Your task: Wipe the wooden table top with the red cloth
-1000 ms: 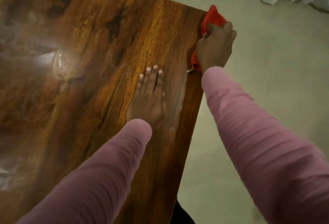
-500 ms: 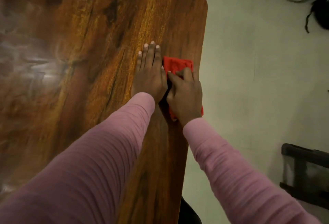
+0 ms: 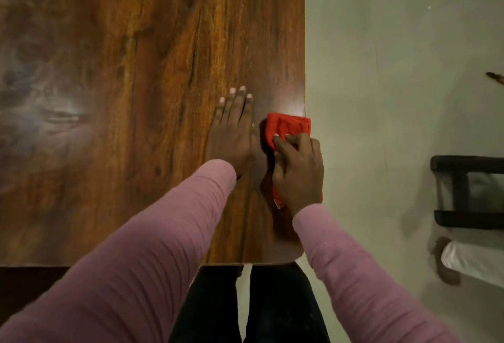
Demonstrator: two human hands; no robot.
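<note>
Both arms reach forward over the near right corner of the wooden counter (image 3: 136, 97), each in a pink sleeve (image 3: 152, 247). The left hand (image 3: 231, 135) lies palm down and flat on the wood, its fingers (image 3: 237, 104) straight, pressed close together and pointing away from the person. Just to its right, with a narrow strip of bare wood between them, the right hand (image 3: 298, 172) rests on top of the red cloth (image 3: 289, 126). Its wrist is bent a little and its fingers (image 3: 296, 141) are curled down onto the fabric, holding it against the surface. The thumb appears to be tucked at the hand's left side, though the dim light makes that hard to tell. The cloth is folded into a thick pad and lies along the counter's right edge. Its far half sticks out beyond the fingertips, its far right corner hangs slightly past the edge over the pale floor (image 3: 381, 97), and a small bit of it shows under the heel of the hand. A dark frame (image 3: 463, 192) stands on the floor, well apart to the right.
</note>
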